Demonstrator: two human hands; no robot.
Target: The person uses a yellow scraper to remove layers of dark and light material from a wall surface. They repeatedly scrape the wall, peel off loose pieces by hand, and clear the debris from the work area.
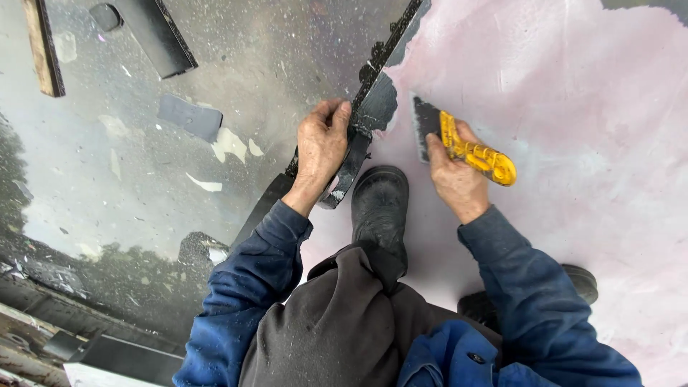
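My left hand [322, 147] grips the torn edge of a black sheet strip [373, 79] that runs along the border of a pale pink floor surface [573, 129]. My right hand [455, 175] holds a yellow-handled scraper [473, 152] whose dark blade [426, 125] lies flat against the pink surface, just right of the black strip. Both arms are in dark blue sleeves. A black boot [380, 208] stands on the pink surface between my hands.
A wet, glossy dark floor [143, 186] with pale torn scraps [229, 143] spreads to the left. A black bar [158, 36] and a wooden batten [43, 46] lie at the top left. A second boot [584, 279] shows at right.
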